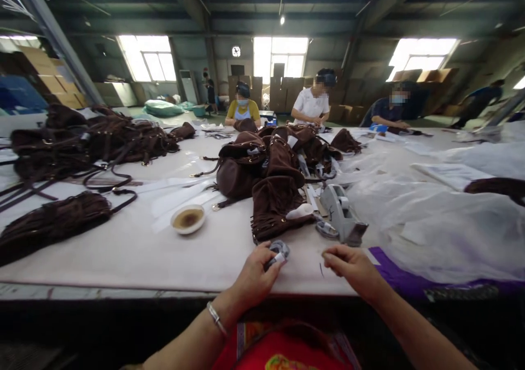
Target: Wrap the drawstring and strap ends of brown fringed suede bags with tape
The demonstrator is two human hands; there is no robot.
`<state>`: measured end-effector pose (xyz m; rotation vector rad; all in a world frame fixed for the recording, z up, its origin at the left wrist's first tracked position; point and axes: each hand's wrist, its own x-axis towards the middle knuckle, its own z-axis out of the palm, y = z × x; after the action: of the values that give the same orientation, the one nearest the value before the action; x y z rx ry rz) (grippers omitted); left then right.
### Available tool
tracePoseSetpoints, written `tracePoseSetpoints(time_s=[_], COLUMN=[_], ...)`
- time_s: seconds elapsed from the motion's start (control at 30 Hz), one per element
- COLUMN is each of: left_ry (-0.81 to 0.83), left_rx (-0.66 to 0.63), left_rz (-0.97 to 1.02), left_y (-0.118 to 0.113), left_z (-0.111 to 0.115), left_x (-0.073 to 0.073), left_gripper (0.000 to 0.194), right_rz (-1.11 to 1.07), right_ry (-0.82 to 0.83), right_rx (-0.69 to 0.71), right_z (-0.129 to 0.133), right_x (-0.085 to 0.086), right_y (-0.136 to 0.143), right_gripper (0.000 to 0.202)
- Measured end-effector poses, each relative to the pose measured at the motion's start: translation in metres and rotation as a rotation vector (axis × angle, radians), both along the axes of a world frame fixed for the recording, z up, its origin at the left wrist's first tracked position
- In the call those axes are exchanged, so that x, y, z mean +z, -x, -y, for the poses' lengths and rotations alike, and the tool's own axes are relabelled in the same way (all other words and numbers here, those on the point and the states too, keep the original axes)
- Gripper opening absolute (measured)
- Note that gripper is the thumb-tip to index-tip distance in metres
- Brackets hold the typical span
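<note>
My left hand (259, 267) is closed around a small grey coil (280, 248) with a white patch on it, just above the table's front edge. What the coil is made of cannot be made out. To its right, my right hand (349, 265) is pinched shut, and whatever is between the fingertips is too small to name. A thin dark sliver (321, 270) shows beside those fingertips. Beyond both hands lies a dark brown fringed bag (275, 203) with a white wrapped piece on it. A grey tape dispenser (343, 217) stands past my right hand, with a similar coil (327, 228) beside it.
More brown bags (262, 154) are heaped mid-table and another pile (88, 140) lies at left. A shallow dish (187, 219) holds something brownish. Clear plastic sheeting (435, 222) and a purple package (394, 274) cover the right side. Several people work across the table.
</note>
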<state>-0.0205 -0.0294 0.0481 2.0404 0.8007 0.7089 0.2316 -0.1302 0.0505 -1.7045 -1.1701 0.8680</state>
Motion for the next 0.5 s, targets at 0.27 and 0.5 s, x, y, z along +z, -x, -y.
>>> tracePoseSetpoints(time_s=[0.27,0.5], left_ry=[-0.355,-0.464], left_rx=[0.102,0.128], left_rz=[-0.053,-0.192], left_y=[-0.004,0.006], left_z=[0.009,0.014], left_x=[-0.008,0.0], left_gripper=[0.01,0.011], right_rz=[-0.149,-0.196], right_ry=[0.002,0.032], right_rx=[0.002,-0.02], right_z=[-0.031,-0.033], right_x=[-0.003,-0.011], right_y=[0.099,0.1], right_gripper=[0.042,0.045])
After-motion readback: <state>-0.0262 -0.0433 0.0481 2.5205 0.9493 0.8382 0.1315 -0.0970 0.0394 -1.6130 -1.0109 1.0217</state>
